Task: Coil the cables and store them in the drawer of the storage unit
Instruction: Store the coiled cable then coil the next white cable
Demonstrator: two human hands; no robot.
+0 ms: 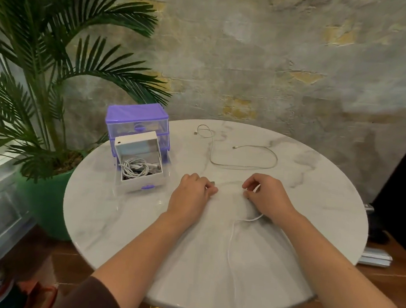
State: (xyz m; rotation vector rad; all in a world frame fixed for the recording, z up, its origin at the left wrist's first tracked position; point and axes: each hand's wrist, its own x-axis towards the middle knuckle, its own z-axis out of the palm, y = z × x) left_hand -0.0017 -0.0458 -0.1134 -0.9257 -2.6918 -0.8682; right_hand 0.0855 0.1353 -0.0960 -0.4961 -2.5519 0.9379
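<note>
- Between the two hands, at the middle of the round marble table (108, 219), a thin white cable (232, 242) runs from fingertip to fingertip, faint against the pale top.
- The left hand (191, 194) lies knuckles up, its fingers curled and pinching one end of that cable at the tips.
- The right hand (267, 196) has its fingers curled too, pinching the cable just across from the left fingers; the two hands are near each other but apart.
- Below the right fingers the cable passes under the wrist, bends back toward the person and trails over the near edge of the table.
- Beyond both sets of fingers, well apart from them, a second cable (242, 166) lies loose and uncoiled on the table, both plugs showing.
- To the left of the left fingers stands a purple storage unit (136, 119) with clear drawers; its lowest drawer (143, 183) is pulled out toward the person.
- Inside that drawer sits a bundle of coiled white cables (134, 168).
- Behind the unit, off the table, a palm plant (58, 55) stands in a green pot (43, 203).
</note>
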